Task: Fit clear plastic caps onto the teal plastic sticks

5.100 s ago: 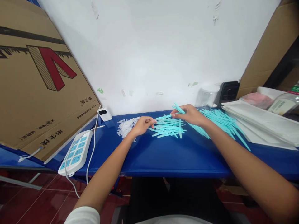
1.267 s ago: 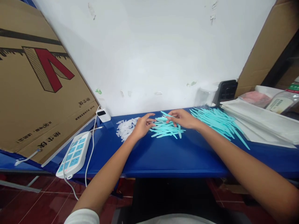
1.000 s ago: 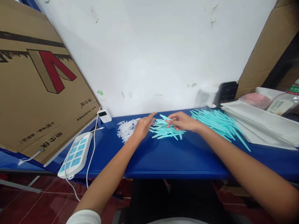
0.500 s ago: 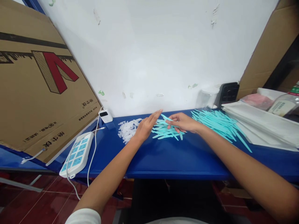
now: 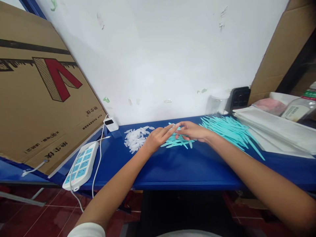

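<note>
The left hand [image 5: 156,139] stretches its fingers straight; the right hand [image 5: 194,130] curls, its grip not clear. Handling seems unfinished: white pieces [image 5: 135,139], middle turquoise sticks [image 5: 176,143], right turquoise pile [image 5: 228,131] lie loose.

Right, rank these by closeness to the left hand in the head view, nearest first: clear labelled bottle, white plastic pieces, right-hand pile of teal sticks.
From the left hand:
1. White plastic pieces: just to its left.
2. Right-hand pile of teal sticks: beyond the right hand.
3. Clear labelled bottle: far right.
</note>
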A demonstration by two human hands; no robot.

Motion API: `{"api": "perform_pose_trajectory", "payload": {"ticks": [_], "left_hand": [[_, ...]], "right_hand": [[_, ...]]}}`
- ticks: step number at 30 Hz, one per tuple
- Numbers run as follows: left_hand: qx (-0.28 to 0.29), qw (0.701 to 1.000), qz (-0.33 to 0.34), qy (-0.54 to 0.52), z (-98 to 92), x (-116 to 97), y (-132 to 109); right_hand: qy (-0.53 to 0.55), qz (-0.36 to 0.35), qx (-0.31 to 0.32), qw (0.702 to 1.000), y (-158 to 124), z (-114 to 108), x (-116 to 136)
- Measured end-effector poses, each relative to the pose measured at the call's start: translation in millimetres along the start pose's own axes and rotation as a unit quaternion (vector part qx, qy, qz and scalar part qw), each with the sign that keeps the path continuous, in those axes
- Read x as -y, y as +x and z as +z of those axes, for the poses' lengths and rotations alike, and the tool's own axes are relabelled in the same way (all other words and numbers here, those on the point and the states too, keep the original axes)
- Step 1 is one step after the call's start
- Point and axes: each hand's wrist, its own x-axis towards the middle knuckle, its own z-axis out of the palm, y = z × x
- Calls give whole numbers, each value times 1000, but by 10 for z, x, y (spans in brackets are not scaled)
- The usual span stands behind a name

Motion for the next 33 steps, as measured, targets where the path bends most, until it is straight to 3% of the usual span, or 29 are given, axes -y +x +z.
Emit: {"api": "perform_pose_trajectory", "payload": {"ticks": [3,6,9,11,13,16,22,25,28,33], "left_hand": [[15,1000,24,1,47,-6,-17],[-45,999,7,-11,93,13,-22],[-146,985,-91,-23,84,43,14],[-179,966,-182,-43,50,81,41],[-158,950,-250,-98,20,140,48],[-85,931,-286,-213,26,225,30],[-13,918,-245,-312,183,124,62],[-9,909,-239,-342,261,51,90],[-35,906,-266,-329,271,87,84],[-61,937,-286,-193,178,200,43]], "right_hand": [[6,-5,33,999,10,6,-21],[23,0,23,999,13,-15,-20],[32,-17,-8,999,6,-61,7],[24,-35,-28,999,-1,-101,25],[6,-56,-42,998,-6,-138,32],[-34,-90,-49,994,-6,-153,27],[-60,-128,-15,990,20,12,10],[-47,-139,-2,989,30,68,8],[-59,-142,-25,988,24,15,13],[-76,-135,-65,986,0,-76,26]]}}
